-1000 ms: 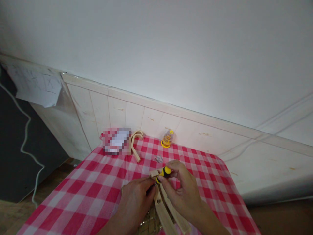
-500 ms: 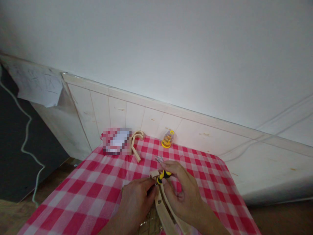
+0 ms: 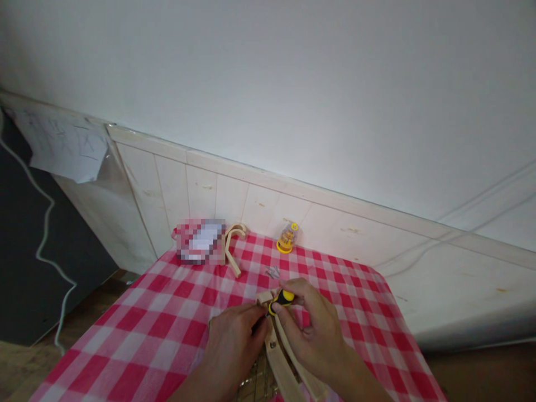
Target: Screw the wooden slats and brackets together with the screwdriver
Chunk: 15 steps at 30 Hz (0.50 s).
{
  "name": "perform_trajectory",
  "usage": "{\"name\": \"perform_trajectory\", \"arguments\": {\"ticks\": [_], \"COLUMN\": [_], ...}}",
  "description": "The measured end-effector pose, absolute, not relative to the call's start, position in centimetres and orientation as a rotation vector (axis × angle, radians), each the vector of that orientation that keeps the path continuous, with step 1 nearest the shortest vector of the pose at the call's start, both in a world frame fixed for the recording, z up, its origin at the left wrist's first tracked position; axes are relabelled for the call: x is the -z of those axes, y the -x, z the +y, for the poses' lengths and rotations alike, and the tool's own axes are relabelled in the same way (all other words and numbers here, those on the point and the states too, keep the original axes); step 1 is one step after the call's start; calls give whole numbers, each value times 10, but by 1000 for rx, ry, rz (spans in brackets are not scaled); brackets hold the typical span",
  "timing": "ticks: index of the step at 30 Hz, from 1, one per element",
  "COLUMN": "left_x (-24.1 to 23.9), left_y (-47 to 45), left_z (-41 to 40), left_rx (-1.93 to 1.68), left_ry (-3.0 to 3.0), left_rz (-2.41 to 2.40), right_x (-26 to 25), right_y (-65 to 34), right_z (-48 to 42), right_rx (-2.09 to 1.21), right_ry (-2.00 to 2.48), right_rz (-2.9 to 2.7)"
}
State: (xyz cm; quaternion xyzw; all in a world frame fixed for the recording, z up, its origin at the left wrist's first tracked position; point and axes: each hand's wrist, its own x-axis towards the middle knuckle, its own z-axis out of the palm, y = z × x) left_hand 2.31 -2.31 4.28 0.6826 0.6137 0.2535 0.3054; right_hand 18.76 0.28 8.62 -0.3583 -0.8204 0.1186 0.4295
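Left hand [image 3: 234, 338]: fingers closed on the near wooden frame [image 3: 285, 371] by its upper end; what sits between thumb and forefinger is hidden. Right hand [image 3: 314, 329]: clamped on a yellow-and-black screwdriver [image 3: 285, 297], its tip down by the left fingertips. Hands nearly together; no brand readable on the handle.

Frame runs between the hands towards the wearer, two pale lengths side by side, one with a dark round hole or fitting [image 3: 272, 345]. Glinting grid-like piece [image 3: 253, 385] below the left hand. All on a red-and-white checked cloth [image 3: 159, 312].

Just past the right fingertips: loose pile of slim metal pieces [image 3: 273, 272]. Farther, ahead of the left hand: curved wooden piece [image 3: 230, 257], beside it a pixelated item [image 3: 201, 243], any writing lost. Straight beyond the hands: clear container [image 3: 287, 237], yellow base and cap, label illegible.

Far left of both hands: paper sheet [image 3: 71, 148], scrawled marks, unreadable.
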Motion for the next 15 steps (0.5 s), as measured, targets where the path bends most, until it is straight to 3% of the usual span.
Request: {"name": "perform_trajectory", "arguments": {"ticks": [15], "left_x": [-41], "left_y": [-24], "left_z": [-25], "left_rx": [-673], "left_ry": [-1830], "left_rz": [1631], "right_x": [-88], "right_y": [-185], "right_z": [6], "right_rx": [-273], "right_ry": [795], "right_rz": [-2087]}}
